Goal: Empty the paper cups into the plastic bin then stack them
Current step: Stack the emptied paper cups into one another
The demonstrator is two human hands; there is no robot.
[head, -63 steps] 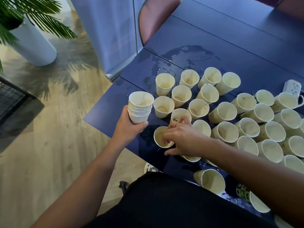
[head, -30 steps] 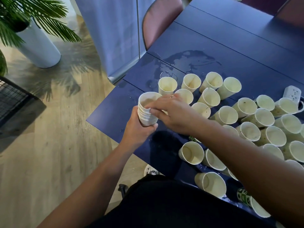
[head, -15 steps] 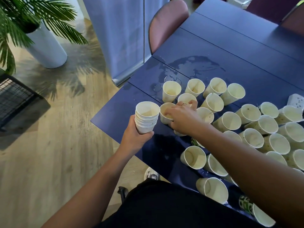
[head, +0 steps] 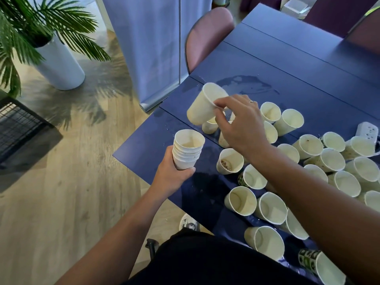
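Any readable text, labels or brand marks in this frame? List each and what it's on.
None readable.
Green-and-black patterned paper cup at the near table edge: print too blurred to read.
Second green-patterned paper cup mid-table: only a sliver of print shows, illegible.
White power strip: no legible marking.
Plain cream paper cups, including the held stack: no print visible.

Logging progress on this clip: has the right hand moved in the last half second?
Yes. The right hand has risen from the cups beside the stack, lifting a single cup above the wet table.
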